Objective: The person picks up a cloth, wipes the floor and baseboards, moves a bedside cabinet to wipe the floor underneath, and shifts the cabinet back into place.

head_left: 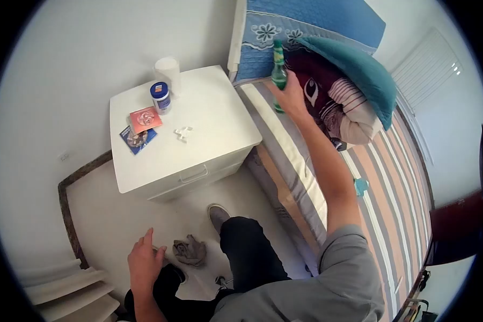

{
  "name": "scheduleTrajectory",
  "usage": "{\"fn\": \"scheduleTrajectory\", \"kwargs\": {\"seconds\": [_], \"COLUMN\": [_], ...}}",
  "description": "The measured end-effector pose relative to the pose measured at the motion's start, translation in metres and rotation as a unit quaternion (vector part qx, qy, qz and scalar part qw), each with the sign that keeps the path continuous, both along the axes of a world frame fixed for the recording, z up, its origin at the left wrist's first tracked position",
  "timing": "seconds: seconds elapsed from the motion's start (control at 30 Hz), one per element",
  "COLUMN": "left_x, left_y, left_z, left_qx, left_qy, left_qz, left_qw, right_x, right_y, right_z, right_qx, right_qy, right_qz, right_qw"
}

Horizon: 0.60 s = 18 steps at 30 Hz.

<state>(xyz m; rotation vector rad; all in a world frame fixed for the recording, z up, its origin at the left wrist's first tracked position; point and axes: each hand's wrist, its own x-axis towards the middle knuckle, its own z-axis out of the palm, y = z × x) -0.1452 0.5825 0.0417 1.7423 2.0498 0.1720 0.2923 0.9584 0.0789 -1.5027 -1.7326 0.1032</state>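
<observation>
My right hand (292, 97) is wrapped round a green glass bottle (279, 72) with foil-like wrapping at its neck. The bottle is held upright above the near edge of the bed, beside a maroon and striped bundle of cloth (319, 91). My left hand (145, 258) hangs low over the floor at the left, empty, with its fingers apart. Close to it, a crumpled brown-grey cloth or bag (189, 250) lies on the floor.
A white nightstand (209, 107) carries a blue-lidded canister (160, 98), a white roll (168, 74), two disc sleeves (145, 119) and small white pieces (183, 133). A teal pillow (362, 75) leans on the striped bed (394, 198). A curtain (75, 290) hangs lower left.
</observation>
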Motion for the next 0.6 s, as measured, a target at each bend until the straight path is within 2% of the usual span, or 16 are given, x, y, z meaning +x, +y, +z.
{"fn": "scheduleTrajectory", "kwargs": {"seconds": [0.03,0.1,0.17,0.23,0.3,0.43,0.5,0.6], "left_x": [0.001,0.002,0.000,-0.003,-0.009,-0.014,-0.013,-0.027], "left_y": [0.000,-0.001,0.000,0.002,0.004,0.015,0.018,0.016], "left_z": [-0.001,-0.007,-0.015,-0.026,-0.038,-0.039,-0.029,-0.046], "left_qx": [0.004,0.022,0.039,0.051,0.089,0.115,0.088,0.119], "left_qy": [0.000,-0.021,-0.003,0.013,-0.015,-0.011,-0.037,-0.017], "left_qz": [-0.003,-0.007,-0.019,-0.032,-0.018,0.020,0.079,0.060], "left_qw": [1.000,1.000,0.999,0.998,0.996,0.993,0.992,0.991], "right_x": [0.024,0.085,0.127,0.155,0.160,0.150,0.153,0.147], "right_y": [-0.010,-0.011,-0.016,-0.023,-0.028,-0.037,-0.035,-0.038], "right_z": [0.002,-0.030,-0.063,-0.110,-0.121,-0.116,-0.114,-0.108], "right_qx": [-0.026,-0.147,-0.246,-0.267,-0.290,-0.311,-0.300,-0.293], "right_qy": [-0.042,-0.129,-0.187,-0.210,-0.233,-0.187,-0.196,-0.192], "right_qz": [-0.036,-0.120,-0.129,-0.109,-0.088,-0.109,-0.097,-0.110], "right_qw": [0.998,0.973,0.942,0.934,0.924,0.925,0.929,0.930]}}
